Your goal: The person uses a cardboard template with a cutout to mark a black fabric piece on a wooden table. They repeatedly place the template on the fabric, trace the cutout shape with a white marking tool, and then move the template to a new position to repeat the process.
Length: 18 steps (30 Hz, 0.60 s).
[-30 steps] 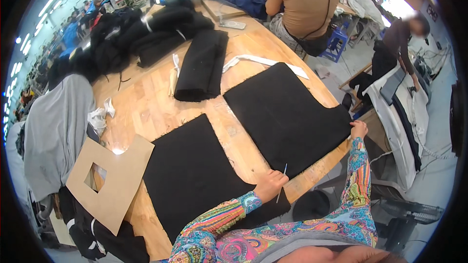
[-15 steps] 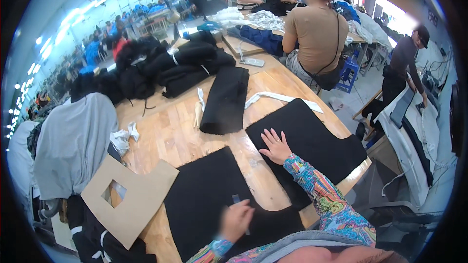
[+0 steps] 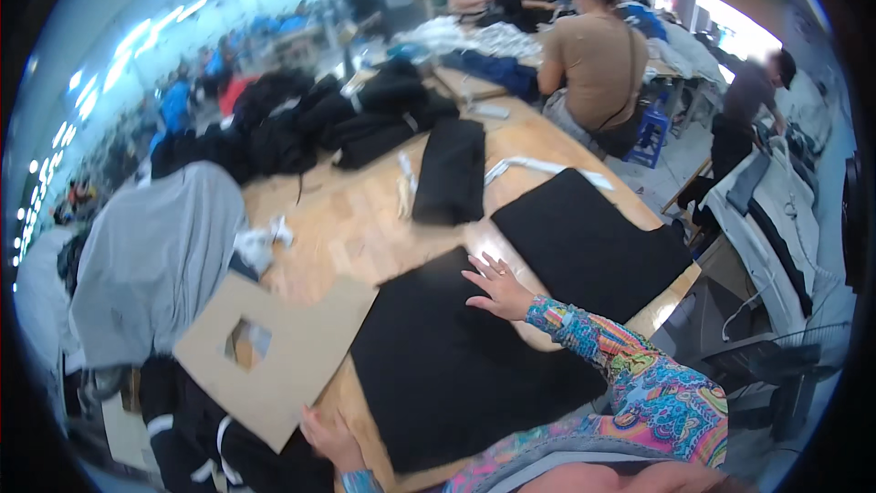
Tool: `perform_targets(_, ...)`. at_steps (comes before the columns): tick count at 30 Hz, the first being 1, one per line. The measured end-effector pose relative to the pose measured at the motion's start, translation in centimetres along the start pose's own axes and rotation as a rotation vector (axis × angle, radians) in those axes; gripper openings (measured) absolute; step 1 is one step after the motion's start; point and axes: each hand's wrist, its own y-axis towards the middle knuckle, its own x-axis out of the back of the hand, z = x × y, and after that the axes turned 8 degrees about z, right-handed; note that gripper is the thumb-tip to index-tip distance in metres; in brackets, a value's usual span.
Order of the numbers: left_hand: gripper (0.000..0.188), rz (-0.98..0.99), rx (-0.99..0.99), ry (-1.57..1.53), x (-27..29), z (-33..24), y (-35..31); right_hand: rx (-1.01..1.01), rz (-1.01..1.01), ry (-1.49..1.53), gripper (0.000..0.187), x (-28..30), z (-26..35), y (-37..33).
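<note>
The person wears a long-sleeved top (image 3: 511, 449) in a busy, swirling print of turquoise, blue, pink, purple, orange and yellow, with rounded paisley-like shapes and scrolls spread over the right sleeve (image 3: 662, 397). That sleeve ends in a mostly blue cuff (image 3: 545, 314), and a bit of blue shows at the left wrist (image 3: 359, 480) too. A plain grey band (image 3: 584, 451) curves across the chest.

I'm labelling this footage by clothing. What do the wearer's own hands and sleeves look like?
The right hand is gloveless, with what looks like a ring; its long sleeve has a bright multicoloured paisley pattern. The left hand is gloveless too; only a bluish cuff shows.
</note>
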Motion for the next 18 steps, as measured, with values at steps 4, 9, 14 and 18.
perform_targets(4,0.060,-0.072,0.131,-0.162,2.4,-1.6,3.9,0.040,0.034,-0.073,0.063,-1.9,5.9,-4.0)
perform_targets(9,0.044,0.275,-0.132,-0.214,2.2,-2.0,-0.3,-0.003,0.138,-0.180,0.063,-5.6,8.9,-6.2)
perform_targets(14,0.031,0.508,-0.386,-0.253,0.7,-5.9,-7.7,0.005,0.092,-0.294,0.062,-7.1,9.1,-5.9)
perform_targets(18,0.034,0.449,-0.439,-0.044,-0.1,-5.4,-9.8,-0.016,0.098,-0.253,0.061,-7.5,9.0,-5.9)
